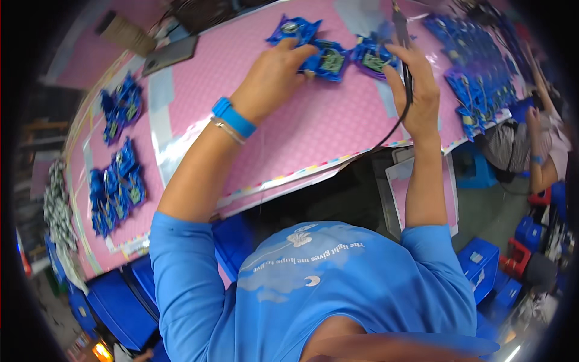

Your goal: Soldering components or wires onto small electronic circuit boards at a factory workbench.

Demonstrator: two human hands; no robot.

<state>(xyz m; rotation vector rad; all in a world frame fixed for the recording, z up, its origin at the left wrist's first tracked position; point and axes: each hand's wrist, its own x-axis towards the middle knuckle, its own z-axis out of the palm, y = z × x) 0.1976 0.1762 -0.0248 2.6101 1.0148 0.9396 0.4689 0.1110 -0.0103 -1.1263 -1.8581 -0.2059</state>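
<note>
My left hand [274, 75] reaches across the pink work surface [253, 142], its curled fingers and thumb gripping the edge of a blue-wrapped circuit board [331, 60]. Beyond its fingertips lies another blue-wrapped piece [294, 28] with a round silvery part. My right hand [419, 90] has a slim black corded tool [400, 25], soldering-iron-like, among its fingers, tip pointing away from me. The black cord [395, 128] runs over that hand and off the near edge. Thumb and forefinger of the right hand are beside a third blue-wrapped board [372, 58], whose far side is blurred.
Blue-wrapped pieces lie in rows at right [482, 90] and in two groups at left [120, 187]. A dark flat device [170, 55] and a brown cylinder [125, 33] stand far left. Blue bins [123, 308] flank me; another person's arm [543, 175] shows at right.
</note>
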